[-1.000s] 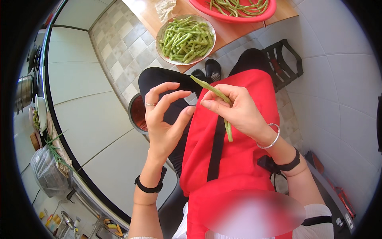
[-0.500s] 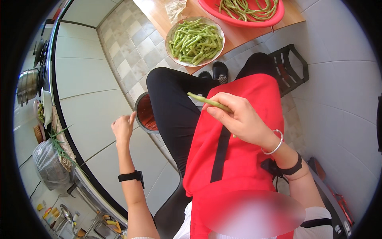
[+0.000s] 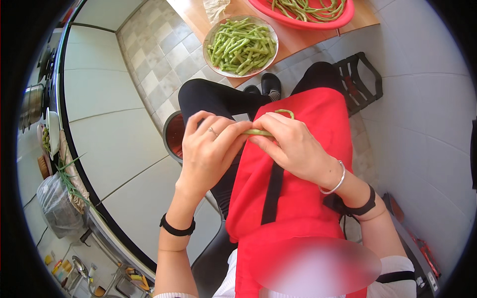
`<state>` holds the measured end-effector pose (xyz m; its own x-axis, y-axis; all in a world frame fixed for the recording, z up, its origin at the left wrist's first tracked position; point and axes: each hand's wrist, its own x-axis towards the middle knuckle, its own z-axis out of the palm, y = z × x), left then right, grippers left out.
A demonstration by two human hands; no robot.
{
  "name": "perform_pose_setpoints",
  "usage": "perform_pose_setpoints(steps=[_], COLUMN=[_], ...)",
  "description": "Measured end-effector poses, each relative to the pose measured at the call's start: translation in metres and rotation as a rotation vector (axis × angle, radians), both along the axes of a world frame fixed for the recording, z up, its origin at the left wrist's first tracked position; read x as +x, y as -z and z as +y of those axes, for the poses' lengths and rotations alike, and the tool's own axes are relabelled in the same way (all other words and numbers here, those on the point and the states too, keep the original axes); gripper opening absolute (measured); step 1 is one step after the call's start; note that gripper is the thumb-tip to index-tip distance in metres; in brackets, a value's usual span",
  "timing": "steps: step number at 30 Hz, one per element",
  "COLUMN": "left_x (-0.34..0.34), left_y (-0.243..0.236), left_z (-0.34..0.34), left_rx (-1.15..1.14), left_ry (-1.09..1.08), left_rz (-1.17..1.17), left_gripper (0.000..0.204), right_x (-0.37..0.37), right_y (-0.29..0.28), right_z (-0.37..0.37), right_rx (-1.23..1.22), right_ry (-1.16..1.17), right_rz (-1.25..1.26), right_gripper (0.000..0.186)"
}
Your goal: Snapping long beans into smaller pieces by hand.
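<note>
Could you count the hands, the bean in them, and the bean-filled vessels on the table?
Hands: 2, the left hand and right hand
Green bean: 1
Vessels: 2, a white dish and red basin
Total: 5

At the upper centre of the frame, a plate point(image 3: 216, 65) of cut beans point(image 3: 242, 44) is sitting on a table point(image 3: 293, 42), left of a basin point(image 3: 343, 21) of long beans point(image 3: 310, 11). Mid-frame, the left hand point(image 3: 211, 144) and right hand point(image 3: 295, 141) are holding a bean point(image 3: 258, 132) above an apron point(image 3: 308, 198), with a bin point(image 3: 166, 139) standing just left; on the far-left counter point(image 3: 25, 169), what is probably a pot point(image 3: 32, 107) is resting.
</note>
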<state>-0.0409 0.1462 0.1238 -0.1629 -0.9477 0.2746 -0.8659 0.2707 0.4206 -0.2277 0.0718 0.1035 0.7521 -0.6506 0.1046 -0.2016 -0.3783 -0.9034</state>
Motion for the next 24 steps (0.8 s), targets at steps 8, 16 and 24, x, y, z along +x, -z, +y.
perform_pose_setpoints(steps=[8,16,24], left_x=[-0.014,-0.03,-0.042], left_y=[-0.003,0.005,0.019], left_z=[-0.007,-0.007,-0.026], left_rx=[0.023,0.048,0.397], left_ry=[0.008,-0.088,-0.345], left_rz=[-0.142,-0.009,1.091], left_gripper=[0.012,0.008,0.015], right_x=[-0.006,-0.004,0.0], right_y=[-0.004,0.002,0.011], right_z=[-0.002,0.002,-0.007], right_rx=[-0.334,-0.302,-0.41], right_ry=[-0.008,0.024,0.309], right_rz=[0.146,0.115,-0.011], right_gripper=[0.008,0.009,0.009])
